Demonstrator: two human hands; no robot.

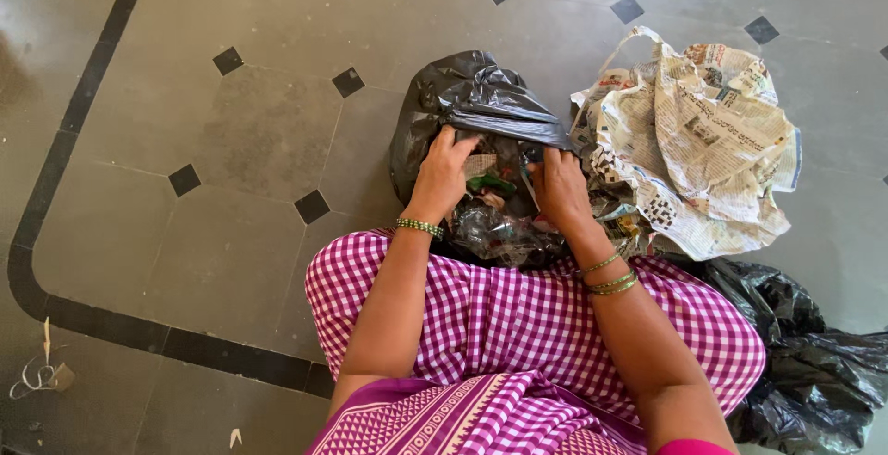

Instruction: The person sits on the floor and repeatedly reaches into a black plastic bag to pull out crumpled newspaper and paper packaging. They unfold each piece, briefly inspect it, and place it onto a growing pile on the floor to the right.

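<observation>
A black plastic rubbish bag (467, 94) stands open on the floor in front of my knees. Mixed waste (492, 198) shows inside it: clear plastic wrap, a green scrap and bits of paper. My left hand (442, 173) grips the bag's rim on the left side of the opening. On the right side of the opening my right hand (558, 187) holds the rim. Green bangles circle both wrists. My lap, in purple checked cloth (499, 316), lies below the bag.
A crumpled pile of newspaper (703, 136) lies to the right of the bag. A second black plastic bag (814, 362) sits at my right hip. The floor is grey stone tile (231, 141) with small black diamonds and a black border strip. Small scraps (42, 374) lie at bottom left.
</observation>
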